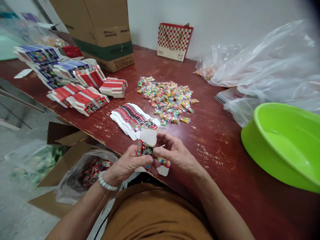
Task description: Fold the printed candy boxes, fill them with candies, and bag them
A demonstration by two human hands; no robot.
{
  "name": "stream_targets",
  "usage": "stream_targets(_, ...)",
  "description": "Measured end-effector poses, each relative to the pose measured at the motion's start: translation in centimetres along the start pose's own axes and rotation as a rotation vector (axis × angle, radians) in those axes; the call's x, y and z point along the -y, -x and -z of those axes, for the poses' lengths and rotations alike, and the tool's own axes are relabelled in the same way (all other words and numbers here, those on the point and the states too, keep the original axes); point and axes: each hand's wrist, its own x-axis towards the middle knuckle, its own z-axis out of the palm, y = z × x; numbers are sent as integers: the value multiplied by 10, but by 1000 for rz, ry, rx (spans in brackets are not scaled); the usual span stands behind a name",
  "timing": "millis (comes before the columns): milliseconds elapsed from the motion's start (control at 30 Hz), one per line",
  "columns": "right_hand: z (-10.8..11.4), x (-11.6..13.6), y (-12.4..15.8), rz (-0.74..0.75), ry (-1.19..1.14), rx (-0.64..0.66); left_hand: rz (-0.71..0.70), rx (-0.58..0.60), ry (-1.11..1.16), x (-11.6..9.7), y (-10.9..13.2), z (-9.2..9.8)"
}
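Near the table's front edge, my left hand [132, 158] grips a small printed candy box [146, 149] in red, black and blue, its white flap raised. My right hand [175, 151] is closed on the same box from the other side, thumb across its front. Another printed piece with a white flap [164, 170] shows below my fingers; whether it belongs to the same box I cannot tell. Just beyond my hands lies a fanned stack of flat printed boxes [132, 116]. Behind it is a heap of small wrapped candies [172, 98] in clear packets.
Bundles of red cartons [87, 100] stand at the left, before a large cardboard box [105, 36]. A green basin [252, 133] and clear plastic bags [272, 63] occupy the right. A checked gift bag [173, 50] leans by the wall. Below the edge, an open carton [60, 166] holds wrapped items.
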Motion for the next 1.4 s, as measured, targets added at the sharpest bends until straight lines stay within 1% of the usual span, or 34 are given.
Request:
stream_targets(33,-3,0,1,-30,-42,24,11,-26,10,2,-1,-2)
stream_targets(67,-6,-1,1,-52,-69,21,19,-52,32,4,-2,-5)
stream_targets(100,-7,-2,0,-60,-76,-13,25,-72,58,6,-3,-7)
stream_targets(167,-6,-6,-2,-23,-30,-145,23,-108,78,10,-6,-10)
stream_targets(233,-2,-10,-3,61,43,-285,-6,-167,29,13,-9,-14)
stream_targets(333,5,-14,-5,150,123,-429,-129,-313,-39,16,-10,-18)
stream_targets(400,6,-15,-5,165,133,-469,-220,-409,-54,18,-8,-21)
stream_targets(433,5,-16,-5,177,120,-474,-258,-436,-64,18,-7,-23)
stream_targets(500,2,-17,-5,207,66,-456,-310,-442,-98,19,-4,-26)
stream_targets(567,-1,-20,-4,238,32,-433,-343,-415,-104,19,-2,-28)
stream_targets(667,3,-23,-3,239,70,-416,-346,-378,-85,18,-2,-25)
stream_targets(733,12,-23,-3,190,80,-388,-291,-349,-82,17,-3,-20)
stream_targets(833,26,-20,-4,35,-14,-277,-200,-313,-98,18,-3,-13)
stream_targets(933,32,-17,-6,-65,-104,-206,-188,-325,-168,19,-2,-10)
stream_targets(1000,32,-17,-4,-69,-59,-153,-209,-357,-242,19,-2,-10)
stream_targets(1067,30,-17,-2,-11,93,-130,-243,-402,-257,19,-3,-12)
stream_targets(1133,28,-19,0,118,277,-180,-250,-440,-147,19,-3,-13)
stream_targets(1167,27,-20,1,190,354,-216,-229,-441,-64,19,-4,-14)
stream_targets(1200,26,-21,2,256,415,-245,-188,-425,14,19,-4,-15)
stream_targets(1267,25,-21,4,345,505,-259,-45,-321,132,19,-4,-18)
stream_targets(1333,23,-20,7,387,565,-206,110,-212,200,19,-4,-20)
stream_targets(1367,22,-20,8,397,580,-163,167,-189,229,20,-4,-22)
stream_targets(1400,21,-19,9,398,586,-127,203,-191,253,21,-5,-23)
